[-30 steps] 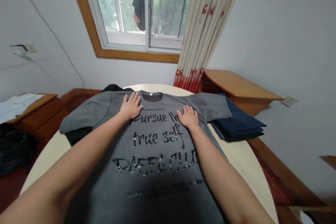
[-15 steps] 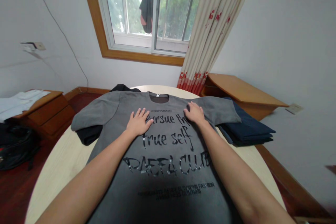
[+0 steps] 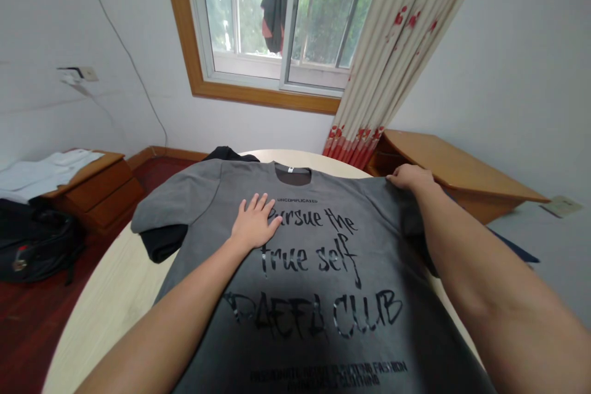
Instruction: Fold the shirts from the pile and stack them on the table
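A grey T-shirt (image 3: 305, 277) with black lettering lies spread front side up on a round pale table (image 3: 106, 301), its collar toward the window. My left hand (image 3: 255, 220) rests flat on the chest of the shirt, fingers spread, beside the printed words. At the far right, my right hand (image 3: 412, 177) has its fingers closed on the T-shirt's sleeve near the shoulder, and the cloth there is raised and shaded. My right forearm hides part of that sleeve.
Black cloth (image 3: 164, 243) pokes out under the left sleeve. Dark blue folded clothes (image 3: 514, 246) show partly behind my right arm. A wooden cabinet (image 3: 466, 166) stands beyond at right, a curtain (image 3: 388, 74) behind. A drawer unit (image 3: 99, 188) and black bag (image 3: 34, 246) are at left.
My right hand has moved from lying on the shirt's chest out to the right sleeve and gripped it, pulling the cloth up. My left hand stays flat on the shirt. The view has shifted left.
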`<move>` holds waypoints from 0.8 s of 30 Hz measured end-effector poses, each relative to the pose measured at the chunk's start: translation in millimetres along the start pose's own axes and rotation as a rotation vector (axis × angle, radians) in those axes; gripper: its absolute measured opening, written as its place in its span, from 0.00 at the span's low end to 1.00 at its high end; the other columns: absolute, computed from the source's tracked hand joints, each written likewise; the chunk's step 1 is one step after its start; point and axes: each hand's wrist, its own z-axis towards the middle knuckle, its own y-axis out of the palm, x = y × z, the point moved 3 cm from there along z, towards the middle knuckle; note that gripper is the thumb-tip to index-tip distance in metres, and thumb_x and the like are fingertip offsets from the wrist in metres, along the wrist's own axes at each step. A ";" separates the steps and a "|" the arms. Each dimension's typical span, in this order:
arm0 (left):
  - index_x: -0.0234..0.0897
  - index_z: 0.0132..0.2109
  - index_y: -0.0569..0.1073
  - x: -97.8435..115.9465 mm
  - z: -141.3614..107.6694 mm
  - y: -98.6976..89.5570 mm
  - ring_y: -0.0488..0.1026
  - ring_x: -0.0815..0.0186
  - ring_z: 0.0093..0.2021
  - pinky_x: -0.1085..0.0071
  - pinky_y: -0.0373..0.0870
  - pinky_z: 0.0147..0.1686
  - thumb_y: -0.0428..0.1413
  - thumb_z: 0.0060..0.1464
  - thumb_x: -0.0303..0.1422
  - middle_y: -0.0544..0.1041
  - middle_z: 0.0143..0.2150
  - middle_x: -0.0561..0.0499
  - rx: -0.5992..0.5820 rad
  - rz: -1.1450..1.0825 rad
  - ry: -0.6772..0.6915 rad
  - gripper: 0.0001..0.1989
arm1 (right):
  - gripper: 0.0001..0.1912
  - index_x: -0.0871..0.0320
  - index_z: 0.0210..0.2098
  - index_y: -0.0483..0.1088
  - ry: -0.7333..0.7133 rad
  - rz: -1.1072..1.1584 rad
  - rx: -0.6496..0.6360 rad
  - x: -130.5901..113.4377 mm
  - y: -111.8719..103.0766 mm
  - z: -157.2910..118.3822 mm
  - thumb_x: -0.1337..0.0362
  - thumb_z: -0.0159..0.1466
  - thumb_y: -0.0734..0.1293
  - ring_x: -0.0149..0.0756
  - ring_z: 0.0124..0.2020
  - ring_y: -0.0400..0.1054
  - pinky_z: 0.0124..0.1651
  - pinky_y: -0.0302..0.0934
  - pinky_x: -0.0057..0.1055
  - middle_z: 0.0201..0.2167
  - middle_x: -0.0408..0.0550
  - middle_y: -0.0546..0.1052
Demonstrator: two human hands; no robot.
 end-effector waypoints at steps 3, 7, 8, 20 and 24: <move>0.41 0.71 0.58 -0.1 0.2 0.6 0.45 0.52 0.74 0.47 0.44 0.69 0.37 0.66 0.52 0.51 0.74 0.46 -0.002 -0.005 -0.001 0.34 | 0.19 0.60 0.45 0.79 0.003 0.005 -0.110 9.5 -4.9 -2.3 0.53 0.68 0.63 0.50 0.50 0.70 0.47 0.62 0.42 0.47 0.63 0.77; 0.41 0.71 0.58 -0.4 0.1 0.4 0.45 0.52 0.74 0.47 0.44 0.69 0.37 0.66 0.52 0.51 0.74 0.46 -0.001 -0.002 -0.004 0.33 | 0.19 0.60 0.47 0.78 0.063 0.007 -0.057 15.7 -13.6 -15.3 0.52 0.68 0.65 0.51 0.51 0.70 0.44 0.61 0.41 0.48 0.64 0.77; 0.41 0.71 0.59 -0.3 0.0 0.1 0.45 0.52 0.74 0.47 0.44 0.69 0.38 0.66 0.52 0.51 0.74 0.46 0.001 0.000 -0.003 0.33 | 0.19 0.61 0.47 0.77 0.080 0.010 -0.056 16.4 -13.4 -18.6 0.52 0.67 0.66 0.52 0.51 0.70 0.44 0.60 0.42 0.48 0.67 0.76; 0.40 0.70 0.59 -0.3 0.3 2.3 0.47 0.52 0.73 0.47 0.46 0.68 0.40 0.66 0.50 0.53 0.74 0.46 0.028 0.017 0.006 0.32 | 0.24 0.66 0.54 0.72 -0.302 0.005 0.082 -109.5 7.6 -76.5 0.54 0.69 0.60 0.55 0.58 0.65 0.62 0.54 0.48 0.55 0.67 0.73; 0.40 0.70 0.60 -0.8 0.2 2.1 0.47 0.51 0.73 0.46 0.46 0.68 0.40 0.66 0.50 0.53 0.74 0.45 0.031 0.011 0.008 0.32 | 0.32 0.60 0.68 0.58 -0.366 0.166 -0.128 -152.3 47.2 -104.2 0.48 0.72 0.50 0.50 0.70 0.50 0.69 0.44 0.52 0.71 0.58 0.56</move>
